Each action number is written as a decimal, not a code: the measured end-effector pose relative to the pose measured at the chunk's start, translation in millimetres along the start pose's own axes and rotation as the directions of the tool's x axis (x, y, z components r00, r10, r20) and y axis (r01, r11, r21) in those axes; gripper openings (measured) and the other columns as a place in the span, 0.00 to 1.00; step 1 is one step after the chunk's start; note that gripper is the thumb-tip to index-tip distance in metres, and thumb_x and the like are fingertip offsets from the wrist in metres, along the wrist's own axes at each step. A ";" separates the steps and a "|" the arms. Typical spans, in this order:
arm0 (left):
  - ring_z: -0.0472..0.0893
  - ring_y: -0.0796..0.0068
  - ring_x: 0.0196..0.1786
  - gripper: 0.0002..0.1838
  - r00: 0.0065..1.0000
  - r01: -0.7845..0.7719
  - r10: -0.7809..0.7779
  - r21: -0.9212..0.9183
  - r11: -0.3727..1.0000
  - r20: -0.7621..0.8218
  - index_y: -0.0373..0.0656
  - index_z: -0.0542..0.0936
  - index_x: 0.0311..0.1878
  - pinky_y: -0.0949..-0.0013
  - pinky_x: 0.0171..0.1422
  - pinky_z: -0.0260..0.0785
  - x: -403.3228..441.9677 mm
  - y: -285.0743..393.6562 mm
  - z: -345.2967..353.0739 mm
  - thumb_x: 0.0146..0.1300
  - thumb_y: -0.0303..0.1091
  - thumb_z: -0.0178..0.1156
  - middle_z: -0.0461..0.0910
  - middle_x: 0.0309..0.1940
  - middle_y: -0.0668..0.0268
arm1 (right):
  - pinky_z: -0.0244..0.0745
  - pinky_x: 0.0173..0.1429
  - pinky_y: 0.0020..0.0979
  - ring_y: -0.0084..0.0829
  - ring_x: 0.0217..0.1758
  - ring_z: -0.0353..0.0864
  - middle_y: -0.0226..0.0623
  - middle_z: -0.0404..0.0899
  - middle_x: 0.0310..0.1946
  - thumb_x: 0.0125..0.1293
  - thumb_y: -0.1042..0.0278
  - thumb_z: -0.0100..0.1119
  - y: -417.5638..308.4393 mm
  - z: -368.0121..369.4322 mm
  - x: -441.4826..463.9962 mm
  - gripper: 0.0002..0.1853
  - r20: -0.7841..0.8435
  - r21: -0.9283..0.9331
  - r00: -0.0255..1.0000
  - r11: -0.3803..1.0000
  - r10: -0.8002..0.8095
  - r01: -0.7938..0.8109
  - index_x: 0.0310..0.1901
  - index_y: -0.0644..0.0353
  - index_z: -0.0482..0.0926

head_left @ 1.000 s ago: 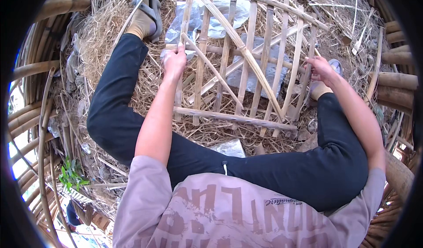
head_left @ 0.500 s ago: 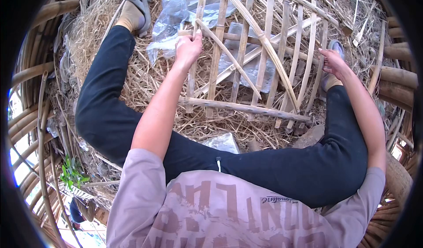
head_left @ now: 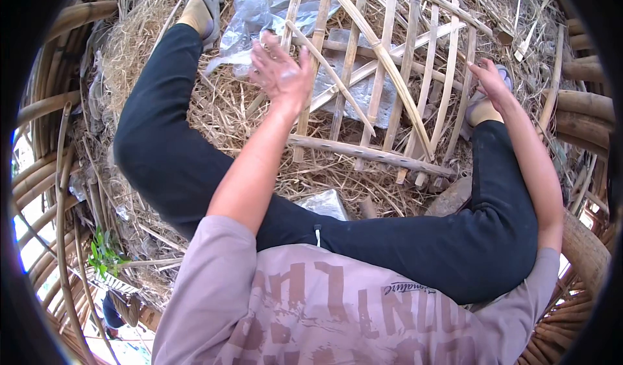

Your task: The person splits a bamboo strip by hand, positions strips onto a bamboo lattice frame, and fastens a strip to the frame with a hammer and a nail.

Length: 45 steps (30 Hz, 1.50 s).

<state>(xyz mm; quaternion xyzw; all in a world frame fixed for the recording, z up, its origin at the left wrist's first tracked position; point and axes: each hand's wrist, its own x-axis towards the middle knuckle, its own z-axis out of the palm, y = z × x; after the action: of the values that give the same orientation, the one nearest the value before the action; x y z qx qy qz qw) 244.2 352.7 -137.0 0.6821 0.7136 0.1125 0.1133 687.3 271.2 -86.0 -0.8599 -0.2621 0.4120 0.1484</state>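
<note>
A lattice of split bamboo slats (head_left: 379, 79) lies between my legs, with a round bamboo rail (head_left: 370, 152) along its near side. One long strip (head_left: 384, 57) and a shorter strip (head_left: 334, 79) cross it diagonally. My left hand (head_left: 283, 73) is raised at the lattice's left edge, fingers spread, holding nothing. Beside the right edge, my right hand (head_left: 490, 83) has its thumb and fingers apart, with nothing between them. Under the lattice a grey slab (head_left: 337, 99) partly shows.
Crumpled clear plastic (head_left: 250, 21) lies beyond my left hand. Straw (head_left: 227, 105) covers the ground. A wrapped block (head_left: 324, 203) and a stone (head_left: 451, 197) sit near my legs. Bamboo poles (head_left: 581, 109) line both sides, and green leaves (head_left: 104, 251) show lower left.
My left hand has let go of the lattice's left edge and opened. My right hand has opened beside the right edge. The lattice shifted right in view, then slightly back left.
</note>
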 end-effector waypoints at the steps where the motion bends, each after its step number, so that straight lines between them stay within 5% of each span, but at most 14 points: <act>1: 0.46 0.35 0.81 0.51 0.996 -0.040 0.043 -0.033 0.999 0.072 0.44 0.31 0.82 0.29 0.81 0.33 -6.8 8.9 -6.1 0.73 0.59 0.50 0.44 0.79 0.34 | 0.61 0.75 0.52 0.42 0.78 0.62 0.47 0.61 0.76 0.70 0.44 0.64 -3.4 -2.2 1.4 0.46 -0.014 -0.009 1.000 1.000 -0.021 0.021 0.79 0.57 0.52; 4: 0.43 0.34 0.82 0.52 0.970 0.171 -0.144 -0.129 0.977 0.195 0.46 0.29 0.82 0.28 0.81 0.30 -29.5 27.9 -7.6 0.73 0.59 0.50 0.40 0.79 0.33 | 0.61 0.76 0.53 0.43 0.80 0.59 0.48 0.58 0.77 0.69 0.44 0.65 -14.7 -2.7 -5.9 0.47 -0.015 0.027 0.999 0.999 -0.045 0.046 0.80 0.57 0.50; 5: 0.39 0.35 0.83 0.53 0.957 0.248 -0.211 -0.189 0.950 0.199 0.47 0.28 0.82 0.28 0.81 0.28 -39.1 31.9 -10.2 0.72 0.59 0.51 0.37 0.79 0.31 | 0.61 0.76 0.52 0.46 0.78 0.63 0.55 0.59 0.76 0.71 0.45 0.62 -17.3 -2.2 -12.5 0.48 -0.014 -0.004 0.997 0.997 -0.080 0.080 0.80 0.64 0.47; 8: 0.35 0.36 0.83 0.54 0.997 0.081 -0.081 -0.049 0.995 0.007 0.47 0.28 0.82 0.28 0.81 0.27 -63.4 21.9 6.4 0.72 0.59 0.52 0.38 0.80 0.32 | 0.61 0.76 0.49 0.47 0.76 0.66 0.57 0.61 0.75 0.71 0.46 0.63 -17.4 -2.9 -12.4 0.50 0.013 -0.019 0.996 0.995 -0.094 0.094 0.80 0.64 0.46; 12: 0.32 0.46 0.85 0.54 0.906 -0.400 0.398 -0.018 0.916 0.144 0.38 0.44 0.83 0.31 0.82 0.23 -62.1 13.6 16.2 0.68 0.64 0.54 0.36 0.84 0.47 | 0.63 0.75 0.46 0.48 0.75 0.67 0.60 0.63 0.74 0.69 0.46 0.66 -14.7 0.3 -3.8 0.51 -0.047 -0.033 0.980 0.981 -0.194 0.192 0.81 0.63 0.45; 13: 0.35 0.51 0.86 0.54 0.888 -0.437 0.418 0.067 0.897 0.193 0.34 0.49 0.81 0.36 0.84 0.22 -60.4 14.1 21.0 0.68 0.69 0.51 0.38 0.85 0.52 | 0.63 0.75 0.45 0.48 0.75 0.67 0.60 0.62 0.74 0.69 0.46 0.66 -14.9 0.4 -5.9 0.52 -0.022 -0.039 0.979 0.979 -0.202 0.201 0.81 0.63 0.45; 20: 0.36 0.50 0.86 0.56 0.872 -0.463 0.449 0.030 0.886 0.195 0.37 0.50 0.82 0.34 0.83 0.24 -50.4 5.8 36.1 0.67 0.75 0.45 0.41 0.84 0.52 | 0.64 0.76 0.47 0.47 0.76 0.67 0.58 0.62 0.75 0.69 0.44 0.65 -13.0 -11.4 -36.4 0.51 -0.009 -0.050 0.977 0.976 -0.213 0.212 0.81 0.60 0.46; 24: 0.40 0.46 0.85 0.56 0.888 -0.431 0.424 0.000 0.902 0.176 0.37 0.50 0.82 0.33 0.83 0.29 -52.3 6.0 40.9 0.66 0.74 0.49 0.43 0.84 0.51 | 0.63 0.76 0.48 0.47 0.77 0.66 0.55 0.62 0.75 0.71 0.44 0.63 -25.7 -6.0 -52.8 0.50 0.050 -0.029 0.988 0.989 -0.145 0.147 0.81 0.59 0.46; 30: 0.45 0.42 0.84 0.57 0.896 -0.377 0.397 -0.129 0.917 0.201 0.39 0.49 0.82 0.32 0.81 0.38 -58.5 5.3 39.2 0.64 0.73 0.52 0.43 0.84 0.50 | 0.57 0.80 0.49 0.47 0.79 0.62 0.57 0.64 0.74 0.73 0.45 0.60 -45.0 1.2 -48.8 0.47 0.137 -0.054 0.959 0.965 -0.247 0.256 0.81 0.59 0.47; 37: 0.44 0.43 0.84 0.56 0.913 -0.387 0.385 -0.012 0.922 0.137 0.37 0.48 0.82 0.29 0.81 0.24 -66.8 9.2 46.0 0.65 0.72 0.51 0.41 0.84 0.48 | 0.59 0.78 0.47 0.46 0.77 0.66 0.56 0.66 0.73 0.73 0.43 0.60 -48.5 5.0 -56.5 0.46 0.205 -0.142 0.953 0.956 -0.224 0.255 0.80 0.59 0.50; 45: 0.43 0.39 0.84 0.55 0.927 -0.363 0.362 -0.011 0.932 0.100 0.37 0.51 0.81 0.26 0.80 0.24 -77.7 18.0 45.0 0.65 0.72 0.51 0.46 0.82 0.46 | 0.60 0.77 0.45 0.45 0.77 0.66 0.53 0.69 0.72 0.73 0.43 0.59 -31.4 3.1 -38.8 0.45 0.249 -0.160 0.954 0.965 -0.166 0.210 0.80 0.59 0.51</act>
<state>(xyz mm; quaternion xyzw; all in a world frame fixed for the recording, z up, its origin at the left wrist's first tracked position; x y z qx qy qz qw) 278.9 276.1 -173.5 0.8073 0.5693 0.0943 0.1234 654.3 274.8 -48.6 -0.7866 -0.3958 0.4679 0.0749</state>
